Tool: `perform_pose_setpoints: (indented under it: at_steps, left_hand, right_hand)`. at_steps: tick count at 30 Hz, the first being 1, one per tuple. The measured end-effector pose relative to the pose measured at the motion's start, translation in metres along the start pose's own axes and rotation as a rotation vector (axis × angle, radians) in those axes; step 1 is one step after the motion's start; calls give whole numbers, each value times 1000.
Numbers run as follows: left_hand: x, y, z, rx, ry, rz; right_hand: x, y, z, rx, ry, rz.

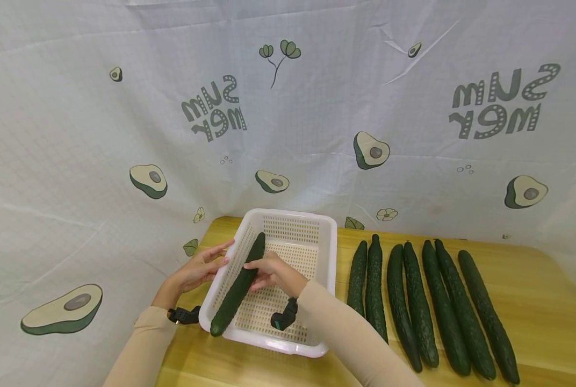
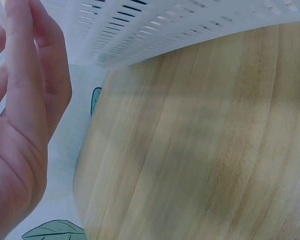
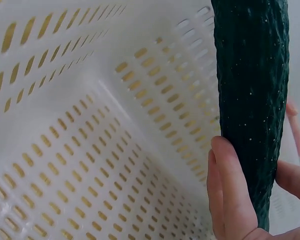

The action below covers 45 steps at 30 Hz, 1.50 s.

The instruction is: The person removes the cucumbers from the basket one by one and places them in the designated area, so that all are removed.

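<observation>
In the head view, a long dark green cucumber (image 1: pixel 237 290) lies slanted along the left side of a white slotted plastic basket (image 1: pixel 328 258), its near end over the near rim. My right hand (image 1: pixel 271 271) grips it around the middle. The right wrist view shows fingers (image 3: pixel 232 185) on one side of the bumpy cucumber (image 3: pixel 250 90) and the thumb on the other. My left hand (image 1: pixel 201 269) touches the basket's left rim from outside with extended fingers. In the left wrist view, the left hand (image 2: pixel 25 100) is beside the slotted wall (image 2: pixel 125 30); its fingertips are cut off.
Several cucumbers (image 1: pixel 416 306) lie side by side on the wooden table (image 1: pixel 549 322), right of the basket. A white cloth (image 1: pixel 317 107) printed with avocados hangs behind and to the left. Each wrist wears a black strap device (image 1: pixel 284 317).
</observation>
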<state>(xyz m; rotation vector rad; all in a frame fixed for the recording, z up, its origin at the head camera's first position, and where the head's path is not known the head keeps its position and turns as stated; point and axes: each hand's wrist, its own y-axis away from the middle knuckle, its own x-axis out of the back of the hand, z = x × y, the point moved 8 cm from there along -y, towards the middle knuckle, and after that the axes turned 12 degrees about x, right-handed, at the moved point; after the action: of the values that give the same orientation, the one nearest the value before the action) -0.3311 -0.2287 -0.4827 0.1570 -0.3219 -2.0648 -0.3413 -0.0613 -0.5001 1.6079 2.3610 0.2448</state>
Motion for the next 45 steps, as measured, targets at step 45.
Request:
perform_pose_setpoints:
  at_steps: [45]
  left_hand:
    - [3,0,0,-37,4,-33]
  right_hand:
    - [79,48,-72,208,-8,-124]
